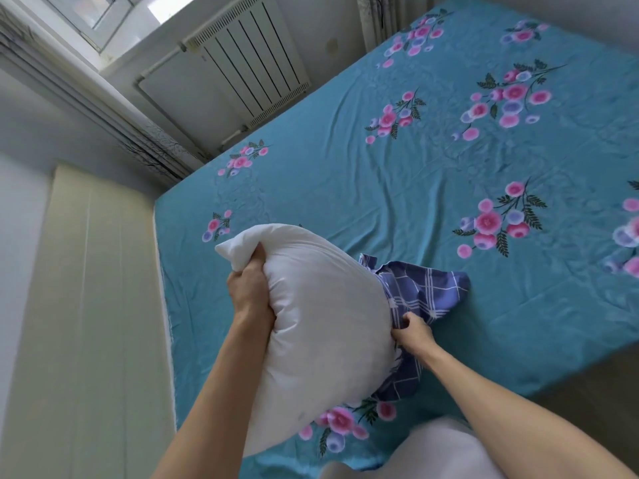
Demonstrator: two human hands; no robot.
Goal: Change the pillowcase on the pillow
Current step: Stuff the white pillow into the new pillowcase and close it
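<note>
Pillow half out of its checked case

Pillow (318, 326), bare and white, is held up over the near left part of the bed, tilted with one corner high at the left. The left hand (247, 288) grips that upper corner, fingers dug into the stuffing. The right hand (413, 331) pinches the blue checked pillowcase (422, 292) at the pillow's right edge, fingers curled round the bunched cloth. The case trails from behind the pillow onto the teal flowered sheet (432, 174). A white radiator (242, 63) stands against the far wall, under a window (86, 12).
</note>
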